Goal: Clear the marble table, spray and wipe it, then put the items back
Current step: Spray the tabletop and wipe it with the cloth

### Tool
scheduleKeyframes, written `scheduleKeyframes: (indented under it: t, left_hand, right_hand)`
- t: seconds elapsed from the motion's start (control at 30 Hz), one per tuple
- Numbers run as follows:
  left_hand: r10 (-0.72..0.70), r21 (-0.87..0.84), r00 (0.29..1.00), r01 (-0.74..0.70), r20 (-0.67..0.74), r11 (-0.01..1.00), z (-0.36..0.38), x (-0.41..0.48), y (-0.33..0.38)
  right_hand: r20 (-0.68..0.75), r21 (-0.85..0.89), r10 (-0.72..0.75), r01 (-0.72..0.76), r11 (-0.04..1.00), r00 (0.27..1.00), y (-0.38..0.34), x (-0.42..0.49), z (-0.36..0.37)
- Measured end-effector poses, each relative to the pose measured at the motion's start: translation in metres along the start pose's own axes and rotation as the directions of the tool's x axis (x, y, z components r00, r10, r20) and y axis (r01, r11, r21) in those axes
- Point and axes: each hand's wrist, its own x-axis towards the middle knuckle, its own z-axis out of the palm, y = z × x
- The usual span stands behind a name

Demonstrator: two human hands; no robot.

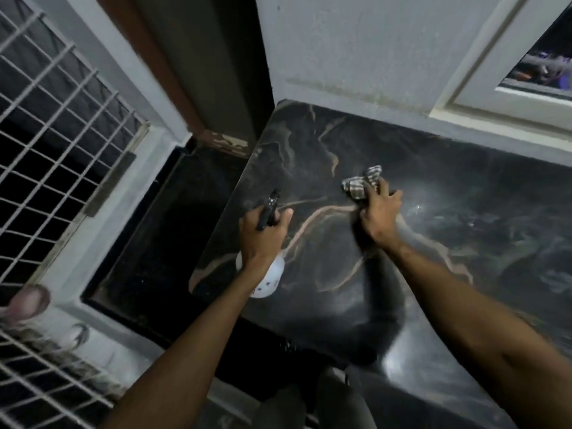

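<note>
Head view, tilted down, some motion blur. A dark marble table (464,218) with pale tan veins is seen set against a grey wall (356,41), its far edge touching the wall.

The left hand (263,233) is held over the table's near-left part. Its fingers are clenched round the black trigger head of a spray bottle (270,209). The thumb is stuck out to the right side. The bottle's white body is seen below the wrist, over the left edge of the table. The nozzle is pointed away from the person, toward the table's left side. Whether the bottle's base is resting on the marble cannot be told.

The right hand (379,216) is placed on the table top, left of the middle and well apart from the left hand. A bunched checked cloth (360,182) is grasped under its curled fingers and pressed to the marble. Most of the cloth is seen sticking out past the fingertips, toward the wall.

Bright glare patches are seen on the marble just right of the right hand and near the front edge.

A white window grille (46,134) is seen at far left, with dark floor (148,243) between it and the table. A white frame (495,57) is seen on the wall at upper right.
</note>
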Motion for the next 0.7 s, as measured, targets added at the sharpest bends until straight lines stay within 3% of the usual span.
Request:
scheduleKeyframes:
  t: [0.03,0.07,0.13,0.17,0.2,0.23,0.27,0.3,0.33,0.37,0.43,0.5,0.53,0.57,0.63,0.67,0.7]
  left_hand:
    - [0.002,0.002,1.000,-0.002,0.030,1.000,-0.008,-0.010,-0.007]
    - [0.019,0.007,0.998,-0.020,0.052,1.000,-0.013,-0.016,-0.011]
    - [0.030,-0.002,0.997,-0.030,0.068,1.000,-0.023,-0.035,-0.018]
    - [0.020,-0.007,0.997,-0.019,0.073,1.000,-0.028,-0.043,-0.022]
    - [0.002,-0.013,0.997,-0.001,0.079,1.000,-0.031,-0.051,-0.028]
    - [-0.018,-0.023,0.996,0.020,0.083,1.000,-0.034,-0.059,-0.033]
    - [-0.032,-0.032,0.996,0.034,0.082,0.999,-0.037,-0.066,-0.037]
    - [-0.044,-0.031,0.996,0.046,0.080,0.998,-0.039,-0.074,-0.042]
    - [-0.046,-0.022,0.996,0.047,0.072,0.999,-0.042,-0.081,-0.045]
    - [-0.042,-0.010,0.997,0.043,0.062,0.999,-0.045,-0.086,-0.047]
    - [-0.009,0.019,0.999,0.008,0.043,1.000,-0.049,-0.093,-0.052]
    - [0.014,0.069,1.000,-0.016,0.017,0.997,-0.052,-0.098,-0.054]
    - [0.014,0.087,1.000,-0.014,0.007,0.996,-0.053,-0.099,-0.054]
    - [0.009,0.090,1.000,-0.009,0.007,0.996,-0.053,-0.101,-0.054]
    - [0.001,0.070,1.000,-0.002,0.019,0.998,-0.050,-0.105,-0.054]
    - [0.006,0.057,1.000,-0.007,0.025,0.998,-0.046,-0.110,-0.052]
    - [0.016,0.050,0.999,-0.018,0.029,0.999,-0.041,-0.116,-0.049]
  right_hand:
    - [0.027,-0.020,-0.020,0.020,1.000,0.999,-0.009,-0.020,0.004]
    - [0.092,-0.017,-0.150,0.152,0.988,0.984,-0.019,-0.041,0.011]
    - [0.250,0.049,-0.450,0.453,0.890,0.858,-0.031,-0.095,0.025]
    - [0.289,0.061,-0.522,0.529,0.846,0.802,-0.028,-0.109,0.025]
    - [0.277,0.040,-0.513,0.524,0.851,0.813,-0.020,-0.112,0.022]
    - [0.212,-0.003,-0.388,0.398,0.917,0.897,-0.014,-0.111,0.018]
    - [0.122,-0.024,-0.171,0.175,0.984,0.978,-0.008,-0.108,0.015]
    - [0.055,-0.007,0.069,-0.068,0.998,0.996,-0.006,-0.108,0.011]
    - [0.030,0.004,0.202,-0.202,0.979,0.979,-0.015,-0.112,0.009]
    - [0.058,0.008,0.175,-0.175,0.984,0.983,-0.033,-0.120,0.012]
    - [0.157,0.020,-0.148,0.147,0.989,0.976,-0.081,-0.145,0.032]
    - [0.257,0.040,-0.503,0.511,0.859,0.825,-0.118,-0.172,0.051]
    - [0.264,0.051,-0.570,0.579,0.813,0.778,-0.122,-0.174,0.051]
    - [0.230,0.048,-0.536,0.540,0.840,0.813,-0.117,-0.171,0.048]
    - [0.138,0.044,-0.185,0.180,0.983,0.973,-0.087,-0.167,0.038]
    - [0.086,0.064,-0.026,0.021,0.998,0.996,-0.070,-0.172,0.034]
    - [0.068,0.079,0.000,-0.005,0.997,0.998,-0.054,-0.183,0.031]
